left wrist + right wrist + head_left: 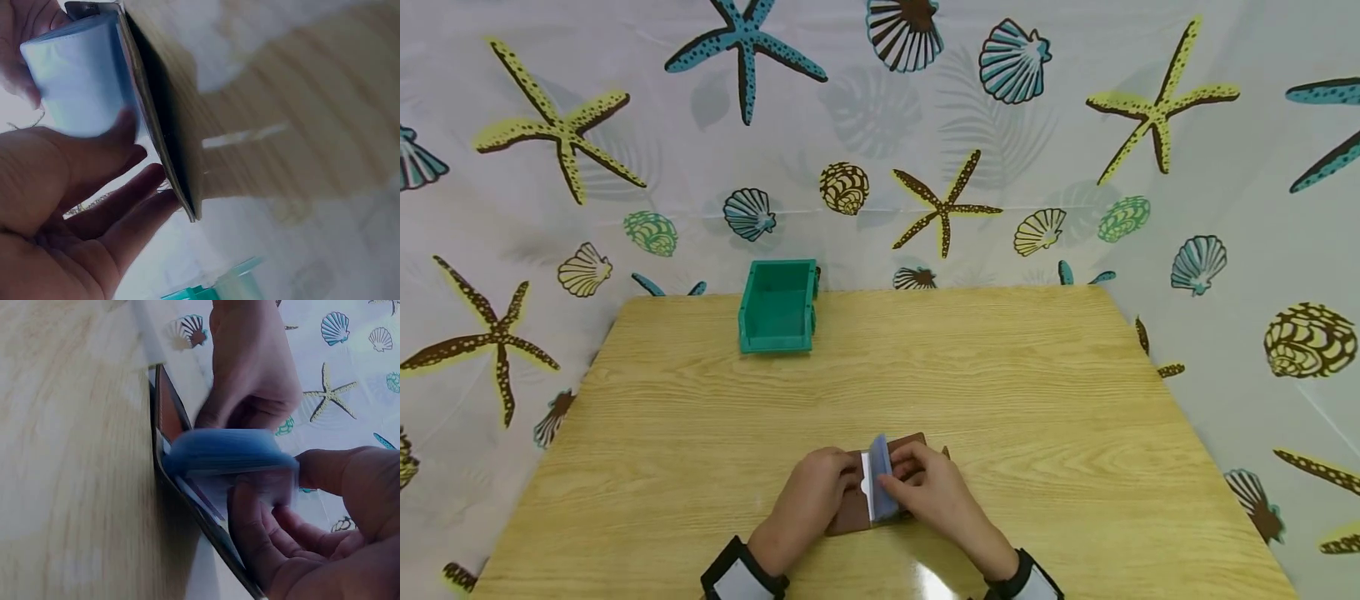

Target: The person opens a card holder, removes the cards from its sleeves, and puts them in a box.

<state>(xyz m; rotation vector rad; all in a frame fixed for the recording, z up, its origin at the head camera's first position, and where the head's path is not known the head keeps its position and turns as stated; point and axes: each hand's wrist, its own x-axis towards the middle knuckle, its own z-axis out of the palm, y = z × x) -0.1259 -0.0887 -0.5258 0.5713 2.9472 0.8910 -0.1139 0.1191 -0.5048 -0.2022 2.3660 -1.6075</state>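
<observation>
A brown card holder [850, 517] lies spread apart near the table's front edge, its bundle of clear bluish plastic sleeves [882, 483] standing up from the middle. My left hand [815, 492] holds the left cover, thumb on the inner side and fingers at the cover's edge in the left wrist view. With thumb and fingers, my right hand [934, 492] pinches the sleeves [228, 450], which look blurred in the right wrist view. The right cover is partly hidden under that hand.
Toward the back left of the wooden table [1000, 375] stands a green plastic bin [775, 344]. Behind and beside the table hangs a white cloth [880, 125] printed with starfish and shells.
</observation>
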